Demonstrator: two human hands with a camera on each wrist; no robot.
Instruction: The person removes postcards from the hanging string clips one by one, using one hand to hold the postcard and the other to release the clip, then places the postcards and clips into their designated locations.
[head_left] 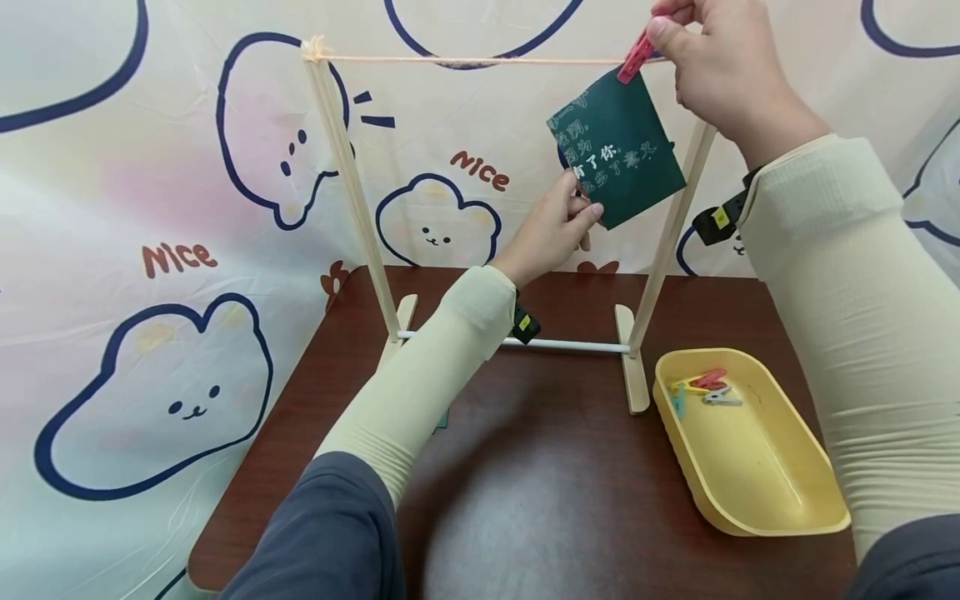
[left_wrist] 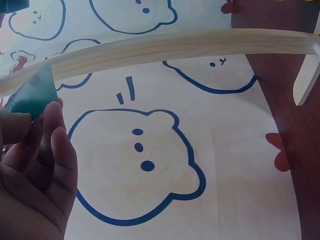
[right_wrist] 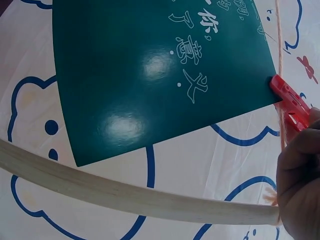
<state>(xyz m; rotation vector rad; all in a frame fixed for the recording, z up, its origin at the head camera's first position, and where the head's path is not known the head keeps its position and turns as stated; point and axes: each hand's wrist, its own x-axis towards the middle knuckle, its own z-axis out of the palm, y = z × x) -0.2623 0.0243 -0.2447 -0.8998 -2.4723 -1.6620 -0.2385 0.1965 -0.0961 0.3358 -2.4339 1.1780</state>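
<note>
A dark green card [head_left: 637, 133] with white lettering hangs tilted at the right part of a string [head_left: 450, 59]. My left hand [head_left: 551, 229] pinches its lower left edge between thumb and fingers; the left wrist view shows a corner of the card [left_wrist: 36, 95] rising above the thumb. At the card's top corner, my right hand [head_left: 723, 75] grips a red clothespin [head_left: 636, 58] by its handle end. Seen from the right wrist, the tip of the clothespin [right_wrist: 287, 97] is at the card's edge, right beside the string.
The string runs between two wooden posts [head_left: 352, 196] on flat feet, joined low down by a white rod [head_left: 577, 344]. A yellow basket [head_left: 765, 450] at the right holds several clothespins [head_left: 708, 382]. A small green piece [head_left: 442, 422] shows beside my left sleeve on the brown table [head_left: 540, 517].
</note>
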